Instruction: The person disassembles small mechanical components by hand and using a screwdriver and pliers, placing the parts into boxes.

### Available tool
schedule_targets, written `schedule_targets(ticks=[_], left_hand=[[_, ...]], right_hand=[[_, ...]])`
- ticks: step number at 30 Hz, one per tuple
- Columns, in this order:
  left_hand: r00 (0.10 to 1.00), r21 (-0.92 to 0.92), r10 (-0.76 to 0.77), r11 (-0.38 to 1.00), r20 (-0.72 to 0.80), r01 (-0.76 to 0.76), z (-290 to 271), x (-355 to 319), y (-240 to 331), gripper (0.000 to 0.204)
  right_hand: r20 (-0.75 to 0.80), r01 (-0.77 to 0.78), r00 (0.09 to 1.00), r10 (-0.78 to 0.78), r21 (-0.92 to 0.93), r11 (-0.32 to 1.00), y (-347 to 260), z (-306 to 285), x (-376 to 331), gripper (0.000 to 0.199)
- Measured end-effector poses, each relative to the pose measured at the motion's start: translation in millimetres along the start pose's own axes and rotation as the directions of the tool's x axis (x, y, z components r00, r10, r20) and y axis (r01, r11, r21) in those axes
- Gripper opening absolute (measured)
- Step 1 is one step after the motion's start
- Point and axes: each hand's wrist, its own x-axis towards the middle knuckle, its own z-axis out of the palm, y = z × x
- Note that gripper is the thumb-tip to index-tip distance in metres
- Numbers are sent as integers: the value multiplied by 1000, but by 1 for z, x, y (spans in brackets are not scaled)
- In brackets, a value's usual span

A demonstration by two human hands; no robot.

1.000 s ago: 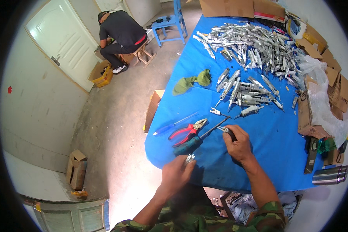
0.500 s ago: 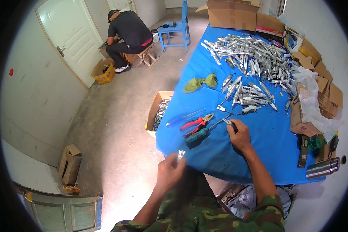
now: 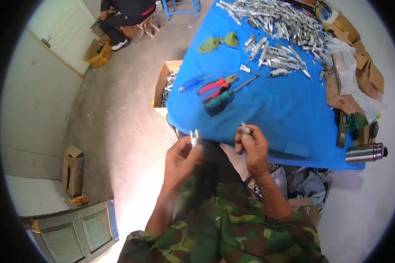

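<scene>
My left hand (image 3: 181, 157), in front of the table's near edge, is closed on a small whitish forked piece (image 3: 194, 137) with two prongs pointing up. To its right, my right hand (image 3: 253, 147) pinches a small silvery metal part (image 3: 244, 129) with a narrow tip; my fingers cover some of it. The two pieces are apart. On the blue cloth beyond lie a teal-handled screwdriver (image 3: 218, 102), red-handled pliers (image 3: 216, 87) and a blurred blue-handled tool (image 3: 191, 84). A small white piece (image 3: 245, 69) lies by the screwdriver's tip.
A big heap of silvery parts (image 3: 285, 26) covers the far table, with a smaller group (image 3: 276, 59) nearer. A green cloth (image 3: 217, 43) lies left of them. Cartons (image 3: 338, 92) and a steel flask (image 3: 365, 152) line the right edge. An open box (image 3: 160, 87) of parts stands left. A person (image 3: 129, 15) sits beyond.
My right hand has come back from beside the screwdriver toward my left hand, bringing a small metal part. My left hand still holds the forked piece. The view has tilted downward.
</scene>
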Motion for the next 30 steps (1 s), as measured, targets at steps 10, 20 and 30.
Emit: schedule_targets(ticks=[10,20,30], left_hand=[[982,194,127,969,137,-152,21,-15,-4,24],[925,477,322,793,201,-379,34,-19,-7,25],[981,432,53,893,186,-131,31,-18,-53,26]], right_hand=[[-46,-124,991,124,-3,992,21,33,-39,28],[-102,-115,989,106,-95,989,22,24,-47,21],[-274,38,947,-165,-417,908,-41,-80,-45,22]])
